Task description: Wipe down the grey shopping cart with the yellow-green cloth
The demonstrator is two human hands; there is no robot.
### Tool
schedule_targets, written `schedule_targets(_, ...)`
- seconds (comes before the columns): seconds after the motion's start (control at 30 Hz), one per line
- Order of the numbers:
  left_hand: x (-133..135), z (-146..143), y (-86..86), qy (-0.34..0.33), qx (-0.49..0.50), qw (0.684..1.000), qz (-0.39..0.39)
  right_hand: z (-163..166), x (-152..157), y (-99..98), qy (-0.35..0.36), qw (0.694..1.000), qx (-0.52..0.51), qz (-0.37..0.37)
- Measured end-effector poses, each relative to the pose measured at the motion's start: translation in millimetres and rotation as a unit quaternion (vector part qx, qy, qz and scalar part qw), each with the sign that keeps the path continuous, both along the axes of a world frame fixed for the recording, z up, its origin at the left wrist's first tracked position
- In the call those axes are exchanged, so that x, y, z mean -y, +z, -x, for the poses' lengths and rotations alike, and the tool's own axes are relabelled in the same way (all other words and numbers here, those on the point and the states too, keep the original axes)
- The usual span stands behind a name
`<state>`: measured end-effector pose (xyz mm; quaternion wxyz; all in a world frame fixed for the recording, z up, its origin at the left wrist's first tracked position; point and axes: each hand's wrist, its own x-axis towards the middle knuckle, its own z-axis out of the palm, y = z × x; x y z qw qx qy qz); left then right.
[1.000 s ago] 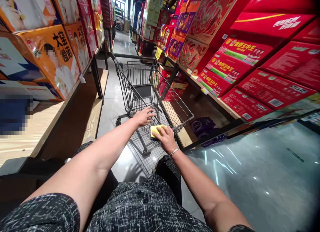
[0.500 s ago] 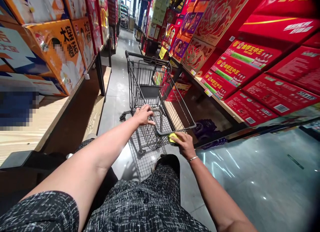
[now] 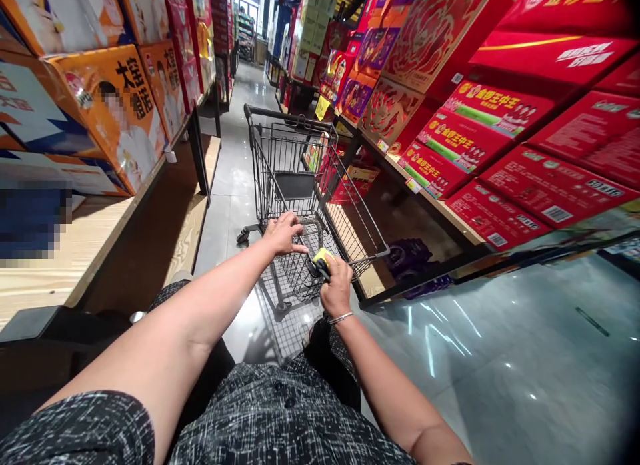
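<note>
A black wire shopping cart [image 3: 300, 185] stands in the aisle before me, with its handle at the far end. My left hand [image 3: 286, 234] rests on the cart's left top rail, fingers curled over it and thumb stretched towards the near corner. In my right hand [image 3: 337, 283] is a yellow and dark cloth [image 3: 324, 255], pressed on the rounded near corner of the rail. Its dark part is bunched under my fingers, and whether it is a cloth or a sponge is hard to tell. A bracelet circles my right wrist.
Orange boxes [image 3: 110, 111] sit on a wooden shelf to the left. Red cartons [image 3: 540, 198] fill the right shelf, close to the cart's side. Purple packs [image 3: 407, 255] lie under that shelf. Shiny grey floor [image 3: 480, 358] runs along the aisle and to the right.
My right hand has slid left along the near rail to the corner, bringing the cloth closer to my left hand. My left hand keeps its place on the rail.
</note>
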<state>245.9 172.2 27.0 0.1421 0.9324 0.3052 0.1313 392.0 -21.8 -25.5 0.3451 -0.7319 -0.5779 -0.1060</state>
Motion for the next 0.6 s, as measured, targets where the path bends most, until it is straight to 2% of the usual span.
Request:
schedule_targets(0.07, 0, 3, -1.1, -0.001, 0.006, 1.0, 0.001, 23, 1, 1.2, 0.013, 1.0, -0.001, -0.006)
schedule_targets(0.17, -1, 7, -3.1, -0.002, 0.013, 1.0, 0.005, 30, 10, 6.6, 0.062, 0.998, 0.012, -0.002)
schedule_targets(0.27, -1, 10, -4.0, -0.004, 0.014, 1.0, 0.004, 10, 18, 8.2, 0.102, 0.993, 0.049, 0.022)
schedule_targets(0.33, 0, 12, -4.1, -0.003, 0.015, 1.0, 0.004, -16, 21, 5.8, 0.098, 0.991, 0.078, 0.041)
schedule_targets(0.4, 1, 13, -4.2, -0.002, 0.017, 1.0, 0.007, -48, 23, 2.8, 0.055, 0.992, 0.095, 0.054)
schedule_targets(0.5, 4, 13, -5.3, -0.005, 0.025, 1.0, 0.016, -99, 25, 0.4, -0.056, 0.992, 0.087, 0.067)
schedule_targets(0.6, 8, 13, -7.2, -0.004, 0.031, 0.999, 0.02, -129, 24, -2.1, -0.11, 0.988, 0.072, 0.078)
